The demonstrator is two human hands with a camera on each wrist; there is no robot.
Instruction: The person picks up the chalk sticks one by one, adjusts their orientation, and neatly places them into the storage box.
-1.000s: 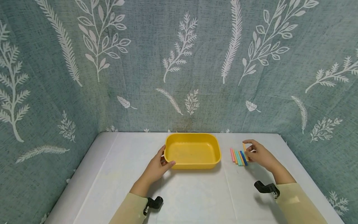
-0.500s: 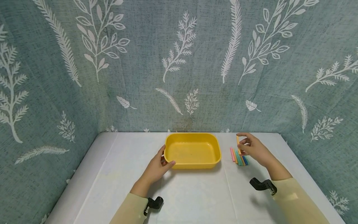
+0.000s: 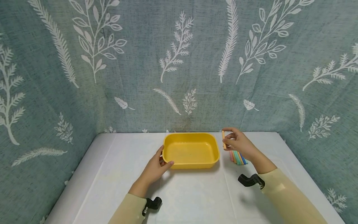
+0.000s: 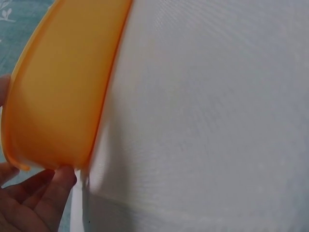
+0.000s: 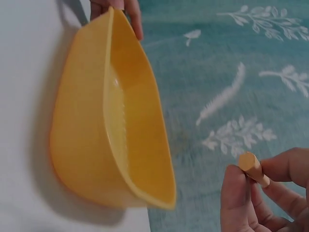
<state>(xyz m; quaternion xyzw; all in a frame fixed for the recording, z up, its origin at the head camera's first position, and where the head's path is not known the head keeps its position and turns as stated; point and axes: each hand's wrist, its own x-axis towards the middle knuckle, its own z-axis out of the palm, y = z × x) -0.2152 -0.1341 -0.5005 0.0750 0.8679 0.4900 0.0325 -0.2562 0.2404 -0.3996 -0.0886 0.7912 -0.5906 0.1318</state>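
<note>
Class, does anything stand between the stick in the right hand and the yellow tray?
Nothing visible does. The right hand holds the stick just right of the tray; the left hand grips the tray's opposite end, and the other sticks lie farther right.

Near the far edge of the white surface (image 3: 190,199), you have a plain yellow tray (image 3: 193,166). The stick (image 5: 250,164) in your right hand (image 3: 240,144) is light orange. Toward the surface's right edge, your row of sticks (image 3: 237,158) shows pink, orange, green and blue. Your sleeves (image 3: 291,196) are pale khaki, the wrist cameras (image 3: 251,180) black. Beyond the far edge, your cloth backdrop (image 3: 134,77) is muted blue-green with a white print (image 3: 231,37) of feathers and leafy sprigs.
</note>
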